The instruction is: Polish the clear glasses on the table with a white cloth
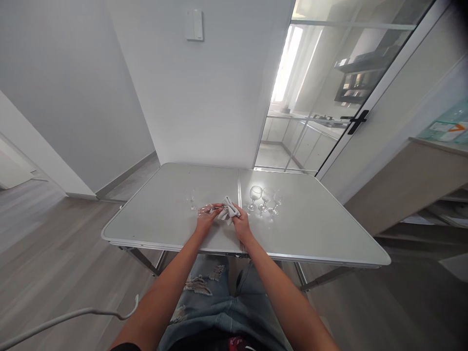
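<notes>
Fingers of the left hand (205,222) grip a clear glass (204,210), tipped sideways above the table (314,224); the right hand (242,224) clutches a pale cloth (228,210) beside it, and I see three stemmed glasses (265,196) standing nearby.

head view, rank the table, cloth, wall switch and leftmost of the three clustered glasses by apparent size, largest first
1. Table
2. Cloth and wall switch: look too alike to rank
3. Leftmost clustered glass
</notes>
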Demonstrator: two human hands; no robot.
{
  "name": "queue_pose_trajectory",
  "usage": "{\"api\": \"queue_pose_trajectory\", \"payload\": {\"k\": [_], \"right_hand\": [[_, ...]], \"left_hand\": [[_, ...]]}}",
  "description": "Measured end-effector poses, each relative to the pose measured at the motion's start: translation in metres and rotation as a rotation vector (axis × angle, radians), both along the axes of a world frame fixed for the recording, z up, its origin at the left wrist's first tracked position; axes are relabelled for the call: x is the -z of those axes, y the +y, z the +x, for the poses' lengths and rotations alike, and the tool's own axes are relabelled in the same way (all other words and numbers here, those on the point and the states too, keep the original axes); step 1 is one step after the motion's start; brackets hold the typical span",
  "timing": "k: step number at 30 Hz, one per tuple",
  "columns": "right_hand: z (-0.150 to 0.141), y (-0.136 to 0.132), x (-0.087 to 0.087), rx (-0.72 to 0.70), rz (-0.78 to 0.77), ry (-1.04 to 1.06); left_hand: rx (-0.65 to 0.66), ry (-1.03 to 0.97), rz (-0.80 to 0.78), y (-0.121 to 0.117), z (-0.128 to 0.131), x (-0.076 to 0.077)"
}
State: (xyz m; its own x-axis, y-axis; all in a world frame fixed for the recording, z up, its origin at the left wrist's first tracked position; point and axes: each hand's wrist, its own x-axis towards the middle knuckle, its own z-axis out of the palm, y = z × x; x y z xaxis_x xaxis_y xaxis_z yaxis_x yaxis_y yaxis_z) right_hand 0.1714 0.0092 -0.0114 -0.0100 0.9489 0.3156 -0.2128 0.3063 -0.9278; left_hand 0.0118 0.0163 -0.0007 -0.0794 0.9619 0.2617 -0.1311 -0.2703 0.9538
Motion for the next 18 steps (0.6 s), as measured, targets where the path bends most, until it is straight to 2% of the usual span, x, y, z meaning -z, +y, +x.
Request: {"api": "queue_pose_trajectory", "payload": {"k": [3,7,10,14,18], "right_hand": [[-0.002,0.0002,-0.0005,-0.042,-0.007,-0.002],[-0.0028,-0.0011,0.0011,-0.125,-0.01,-0.054],[-0.0001,-0.0028,0.0003,-0.125,0.002,-0.055],[0.001,-0.0039,-0.0039,-0.042,-0.045,0.044],[-0.0055,-0.0026,-0.0057,-0.067,-0.091,0.122]], "left_hand": [[0.018,-0.005,0.0,-0.0008,-0.0003,-0.0004],[-0.084,-0.031,0.005,0.004,-0.0048,0.004],[-0.122,-0.04,0.008,0.006,-0.0063,0.0058],[-0.045,-0.013,0.0,0.0024,-0.0034,0.0029],[0.043,-0.007,0.022,-0.0017,-0.0013,0.0001]]}}
